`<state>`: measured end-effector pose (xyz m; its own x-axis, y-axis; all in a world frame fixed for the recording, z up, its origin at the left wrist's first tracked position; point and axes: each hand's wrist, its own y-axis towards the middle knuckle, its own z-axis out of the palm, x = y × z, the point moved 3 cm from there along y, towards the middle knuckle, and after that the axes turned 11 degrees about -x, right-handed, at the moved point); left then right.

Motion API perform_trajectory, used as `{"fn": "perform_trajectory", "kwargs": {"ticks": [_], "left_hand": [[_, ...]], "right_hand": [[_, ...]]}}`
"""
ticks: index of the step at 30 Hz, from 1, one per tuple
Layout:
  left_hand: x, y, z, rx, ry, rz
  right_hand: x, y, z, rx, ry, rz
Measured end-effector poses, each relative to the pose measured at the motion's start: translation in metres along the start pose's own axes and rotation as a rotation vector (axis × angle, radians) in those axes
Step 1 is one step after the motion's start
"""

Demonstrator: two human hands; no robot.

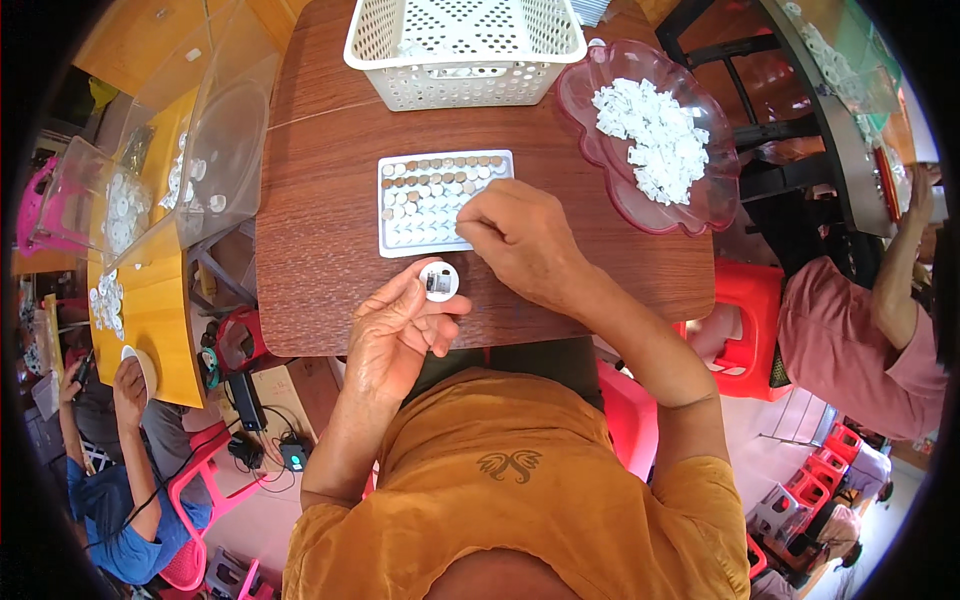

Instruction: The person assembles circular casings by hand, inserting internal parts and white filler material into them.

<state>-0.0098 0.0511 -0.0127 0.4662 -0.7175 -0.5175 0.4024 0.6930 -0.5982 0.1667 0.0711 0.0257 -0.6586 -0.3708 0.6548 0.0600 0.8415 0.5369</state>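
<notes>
My left hand (388,335) pinches a small round white plastic piece (440,281) by its edge, between thumb and fingers. A recess with dark and metallic-looking parts shows in its face. My right hand (525,235) hangs over the right side of a shallow white tray (420,250), its fingers curled together. Whatever those fingertips hold, if anything, is hidden. Rows of small coin-like discs, silver and brownish, probably button cells (440,180), fill the tray's upper rows. Its lower rows show pale, bare pockets.
A cream perforated basket (470,90) stands at the table's far edge. To its right, a pink scalloped bowl (610,175) holds a heap of small white parts (655,140). Clear bins and white discs occupy a yellow table (165,330) at left. Other people sit at both sides.
</notes>
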Motion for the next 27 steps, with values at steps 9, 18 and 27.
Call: {"fn": "perform_trajectory", "kwargs": {"ticks": [9, 18, 27], "left_hand": [[0.004, -0.001, 0.009, 0.011, 0.036, 0.03], [0.005, -0.008, 0.018, -0.062, 0.076, 0.101], [0.007, -0.015, 0.022, -0.085, 0.165, 0.199]], "right_hand": [[0.023, -0.023, -0.016, 0.038, 0.281, 0.241], [0.026, -0.033, -0.012, -0.077, 0.134, -0.09], [0.034, -0.037, -0.008, -0.07, -0.013, -0.229]]}}
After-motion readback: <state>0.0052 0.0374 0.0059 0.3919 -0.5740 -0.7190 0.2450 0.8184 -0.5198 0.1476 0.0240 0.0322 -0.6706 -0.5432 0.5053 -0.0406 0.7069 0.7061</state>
